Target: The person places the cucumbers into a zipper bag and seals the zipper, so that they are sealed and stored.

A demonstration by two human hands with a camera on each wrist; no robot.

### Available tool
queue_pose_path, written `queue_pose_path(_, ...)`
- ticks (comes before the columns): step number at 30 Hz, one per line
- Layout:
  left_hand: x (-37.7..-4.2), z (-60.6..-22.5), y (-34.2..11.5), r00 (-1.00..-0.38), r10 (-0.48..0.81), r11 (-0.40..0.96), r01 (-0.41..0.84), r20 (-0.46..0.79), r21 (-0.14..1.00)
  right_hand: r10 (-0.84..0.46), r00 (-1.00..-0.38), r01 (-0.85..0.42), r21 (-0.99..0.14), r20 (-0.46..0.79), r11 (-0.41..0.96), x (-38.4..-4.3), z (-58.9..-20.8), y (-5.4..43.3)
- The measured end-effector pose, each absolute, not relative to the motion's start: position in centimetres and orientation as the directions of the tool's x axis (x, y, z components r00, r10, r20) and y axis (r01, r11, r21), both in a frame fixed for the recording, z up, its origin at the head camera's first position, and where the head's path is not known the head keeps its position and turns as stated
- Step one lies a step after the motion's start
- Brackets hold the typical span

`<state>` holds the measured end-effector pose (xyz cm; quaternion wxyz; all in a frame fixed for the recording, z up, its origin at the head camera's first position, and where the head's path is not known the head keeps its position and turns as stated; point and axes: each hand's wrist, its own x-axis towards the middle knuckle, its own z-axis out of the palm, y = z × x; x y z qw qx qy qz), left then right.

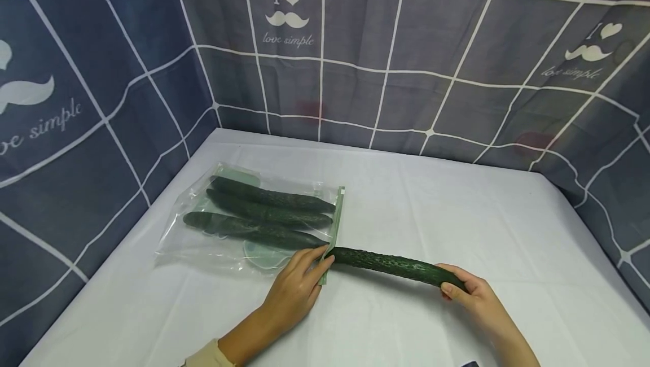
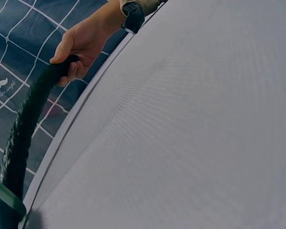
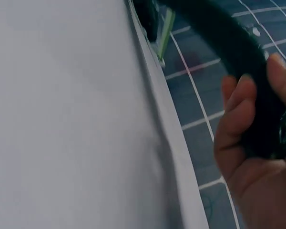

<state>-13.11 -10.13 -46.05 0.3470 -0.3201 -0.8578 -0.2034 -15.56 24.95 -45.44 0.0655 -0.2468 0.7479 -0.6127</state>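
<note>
The right hand [image 1: 479,296] grips one end of the loose cucumber [image 1: 393,263] — thumb and fingers curled round it — and the other end meets the mouth of a clear bag [image 1: 190,251] on the worktop [image 1: 457,209], with three more cucumbers [image 1: 269,212] inside. The left hand [image 1: 294,288] lays its fingers over the bag's green edge [image 1: 339,209] there; whether they pinch, I cannot tell. The step seems to be passing the cucumber through the opening, in or out, and the next move calls for a steady edge.

One bag [image 1: 190,241], three cucumbers [image 1: 269,213] inside, and there's a fourth cucumber [image 1: 398,266] at its mouth, one left hand [image 1: 294,291] on its edge, one right hand [image 1: 474,295] beyond
</note>
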Motion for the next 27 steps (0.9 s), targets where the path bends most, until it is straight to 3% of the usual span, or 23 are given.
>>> queue_pose_path(3,-13.2,-46.1,-10.1,-0.549,0.419,0.709,0.696,0.724,0.117,-0.361,-0.926,-0.226,-0.925,0.106,0.307,-15.3,-45.3,23.8)
queue_pose_path(6,-13.2,-46.2,-10.1,-0.545,0.425,0.709,0.697,0.723,0.108,-0.263,-0.964,-0.133,-0.907,0.026,0.399,-15.1,-45.2,22.8)
queue_pose_path(11,-13.1,-46.1,-10.2,-0.536,0.437,0.709,0.699,0.722,0.090,-0.169,-0.985,-0.035,-0.895,-0.046,0.444,-15.1,-45.3,21.3)
queue_pose_path(16,-13.1,-45.9,-10.2,-0.500,0.462,0.697,0.715,0.733,0.048,-0.165,-0.976,0.063,-0.909,-0.142,0.411,-15.5,-45.4,20.5)
queue_pose_path(21,-13.1,-45.8,-10.2,-0.464,0.470,0.698,0.716,0.751,0.005,-0.317,-0.926,0.097,-0.941,-0.205,0.324,-16.0,-45.6,20.7)
queue_pose_path(27,-13.0,-45.7,-10.2,-0.464,0.481,0.710,0.704,0.744,-0.020,-0.630,-0.748,0.137,-0.977,-0.209,0.162,-16.8,-45.6,20.9)
